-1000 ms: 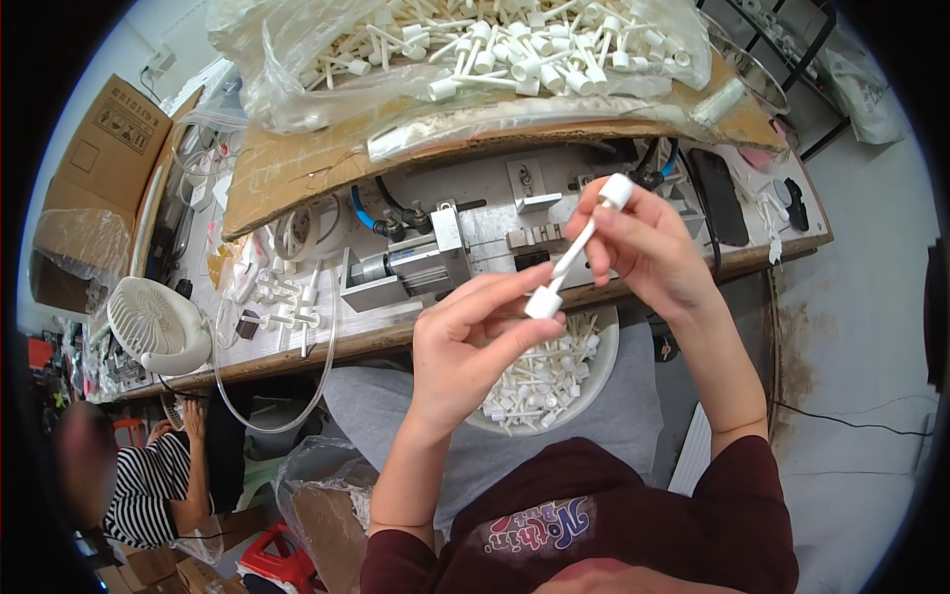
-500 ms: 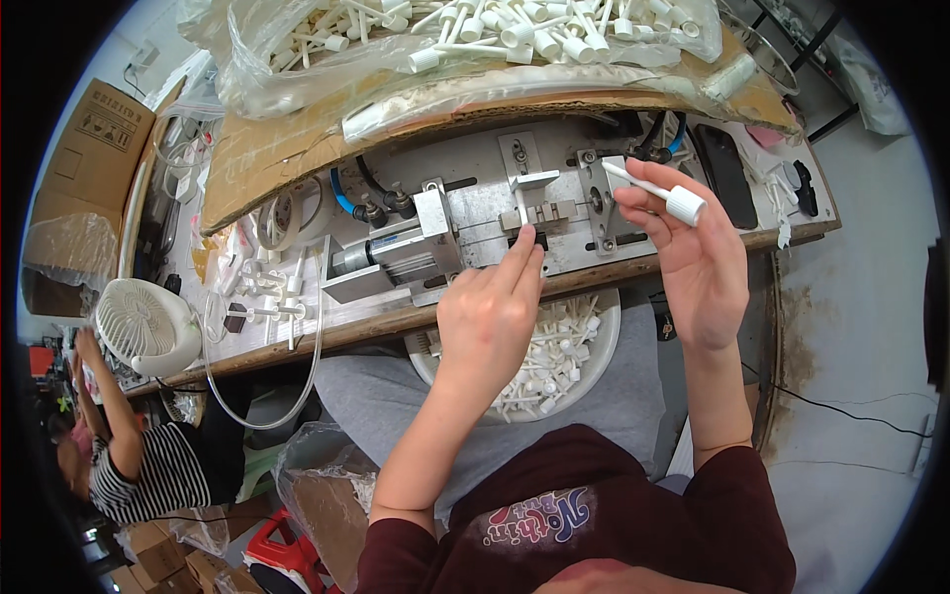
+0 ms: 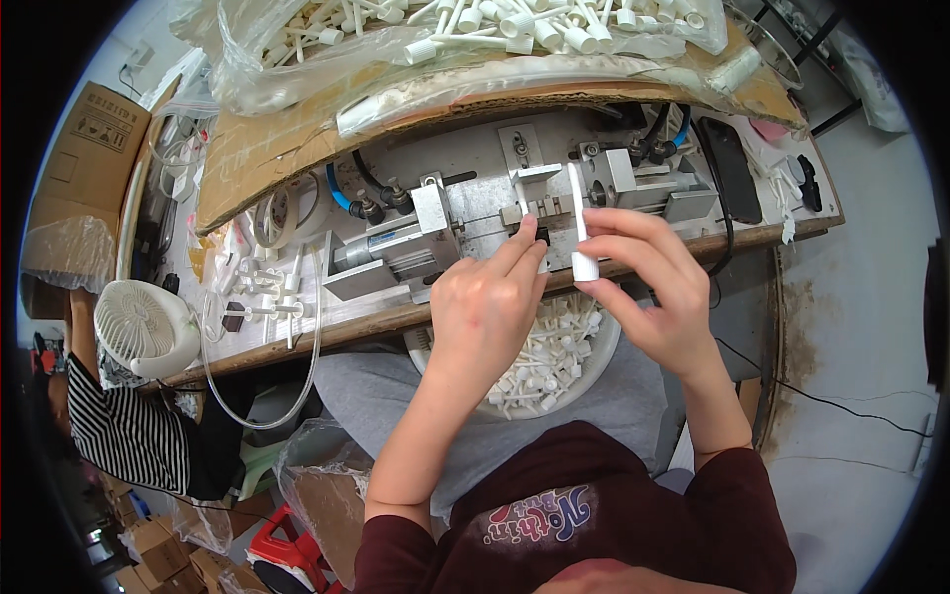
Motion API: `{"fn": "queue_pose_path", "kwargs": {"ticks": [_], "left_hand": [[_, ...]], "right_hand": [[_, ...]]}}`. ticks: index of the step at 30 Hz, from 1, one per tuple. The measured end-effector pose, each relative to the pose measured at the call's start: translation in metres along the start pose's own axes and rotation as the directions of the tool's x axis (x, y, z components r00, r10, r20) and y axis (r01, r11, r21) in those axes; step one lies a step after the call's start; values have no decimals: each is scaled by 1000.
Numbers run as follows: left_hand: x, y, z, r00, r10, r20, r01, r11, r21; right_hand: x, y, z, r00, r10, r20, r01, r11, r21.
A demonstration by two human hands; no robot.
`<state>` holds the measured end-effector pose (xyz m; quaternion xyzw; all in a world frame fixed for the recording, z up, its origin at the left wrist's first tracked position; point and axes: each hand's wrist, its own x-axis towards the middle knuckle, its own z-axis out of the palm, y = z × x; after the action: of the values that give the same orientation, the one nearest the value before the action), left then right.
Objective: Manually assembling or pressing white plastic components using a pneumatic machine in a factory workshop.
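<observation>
My left hand (image 3: 485,302) reaches to the small metal fixture (image 3: 556,206) at the middle of the bench, its fingers together and the index fingertip on a white stick (image 3: 522,194) lying there. The lower end of that stick is hidden under the fingers. Just to its right, my right hand (image 3: 658,292) pinches a white ribbed cap with a long stem (image 3: 579,213) between thumb and fingers. The cap is toward me and the stem points away, over the fixture. Metal cylinder units flank the fixture, one on the left (image 3: 401,252) and one on the right (image 3: 648,188).
A white tub (image 3: 421,346) of stemmed caps sits at my lap under the bench edge. Behind, a cardboard sheet (image 3: 267,148) bears a plastic bag of more caps. A white fan (image 3: 148,327) and a black phone (image 3: 730,170) lie at the sides; another person works far left.
My right hand has moved left and nearer the fixture, turning the capped stem to point away from me. My left hand has stayed almost in place. The other person's arms have shifted.
</observation>
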<state>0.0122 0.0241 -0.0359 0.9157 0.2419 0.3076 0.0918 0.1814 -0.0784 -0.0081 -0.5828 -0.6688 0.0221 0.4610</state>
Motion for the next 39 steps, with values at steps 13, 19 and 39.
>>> {"fn": "queue_pose_path", "kwargs": {"ticks": [13,19,39], "left_hand": [[108,-75,-52,916,95,-390,-68,994,83],[138,-90,-48,981,-136,-142,136,991,-9],[56,-24,-73,916,-32,-400,7,998,-64]], "right_hand": [[-10,11,33,976,-99,196,148,955,-256],[0,6,39,962,-73,263,172,911,-376],[98,31,-2,927,-292,-233,175,890,-420]]}}
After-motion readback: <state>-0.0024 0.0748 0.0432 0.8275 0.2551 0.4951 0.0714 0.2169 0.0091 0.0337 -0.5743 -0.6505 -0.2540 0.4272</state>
